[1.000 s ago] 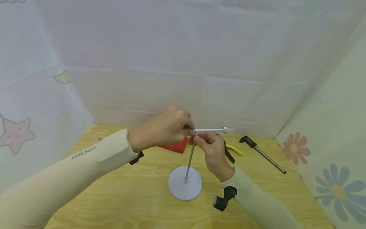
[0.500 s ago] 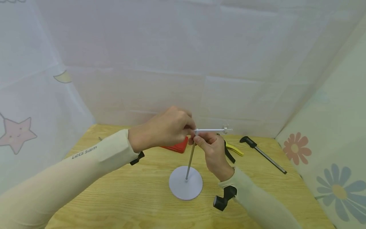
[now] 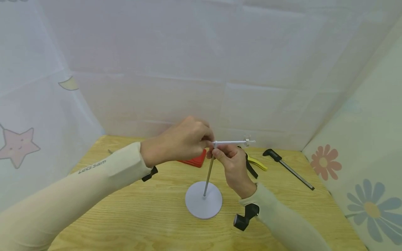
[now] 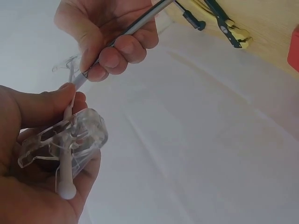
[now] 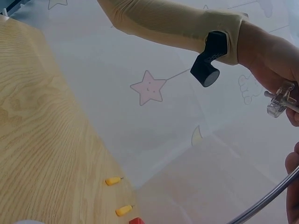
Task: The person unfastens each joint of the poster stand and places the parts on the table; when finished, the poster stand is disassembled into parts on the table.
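Note:
A metal pole (image 3: pixel 208 176) rises from a round white base (image 3: pixel 203 206) on the table, with a thin white crossbar (image 3: pixel 231 142) across its top. My left hand (image 3: pixel 183 141) pinches the crossbar beside the joint between thumb and fingers. Just below that joint, my right hand (image 3: pixel 235 169) grips the top of the pole, as the left wrist view also shows, fingers curled around the pole (image 4: pixel 145 18). One clear plastic clip (image 3: pixel 247 141) sits near the crossbar's right end. Another clear clip (image 4: pixel 93 128) is on the crossbar's other side, by my left palm, near a rounded white tip (image 4: pixel 67 190).
Behind the hands lies a red case (image 3: pixel 197 160), partly hidden. Yellow-and-black pliers (image 3: pixel 257 163) and a digital caliper (image 3: pixel 293 171) lie to the right. Two small yellow-handled tools (image 5: pixel 113 180) lie near the table edge. Printed cloth walls (image 3: pixel 267 104) surround the table.

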A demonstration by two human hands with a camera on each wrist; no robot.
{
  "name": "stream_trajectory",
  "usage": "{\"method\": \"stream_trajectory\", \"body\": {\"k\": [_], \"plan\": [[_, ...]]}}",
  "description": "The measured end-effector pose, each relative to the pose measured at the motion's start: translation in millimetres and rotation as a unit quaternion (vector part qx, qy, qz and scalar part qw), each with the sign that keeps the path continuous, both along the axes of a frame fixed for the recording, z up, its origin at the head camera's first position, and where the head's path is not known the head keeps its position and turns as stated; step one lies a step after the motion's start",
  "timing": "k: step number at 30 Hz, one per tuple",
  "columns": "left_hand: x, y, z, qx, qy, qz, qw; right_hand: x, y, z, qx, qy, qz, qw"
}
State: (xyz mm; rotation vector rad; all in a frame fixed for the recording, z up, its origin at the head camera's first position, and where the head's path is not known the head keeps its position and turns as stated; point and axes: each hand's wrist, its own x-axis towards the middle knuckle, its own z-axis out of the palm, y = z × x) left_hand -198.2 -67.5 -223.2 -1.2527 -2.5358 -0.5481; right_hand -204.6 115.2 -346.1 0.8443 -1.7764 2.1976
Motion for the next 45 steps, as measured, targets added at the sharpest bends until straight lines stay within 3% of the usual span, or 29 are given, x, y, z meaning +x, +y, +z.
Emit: {"method": "stream_trajectory", "body": {"k": [7, 15, 27, 37, 43, 45], "plan": [[1.0, -0.9, -0.3, -0.005, 0.005, 0.009, 0.9999, 0.5, 0, 0.1, 0.013, -0.004, -0.006, 0.9999], [1.0, -4.1, 10.4, 0.024, 0.017, 0.020, 0.9994, 0.3, 0, 2.3, 0.015, 0.007, -0.003, 0.9999], [-3.0, -5.2, -3.1, 0.038, 0.000, 0.013, 0.9992, -0.8, -1, -1.7, 0.017, 0.024, -0.008, 0.9995], [-5.5, -9.0, -12.5, 0.089, -0.070, 0.045, 0.9925, -1.7, -1, -1.2, 0.054, 0.054, -0.026, 0.9968], [-5.3, -11.1, -17.3, 0.135, -0.153, 0.066, 0.9767, -0.6, 1, -1.1, 0.055, 0.060, -0.027, 0.9963], [-5.2, -11.2, -19.3, 0.145, -0.165, 0.074, 0.9728, -0.2, 2, -1.1, 0.055, 0.059, -0.028, 0.9964]]}}
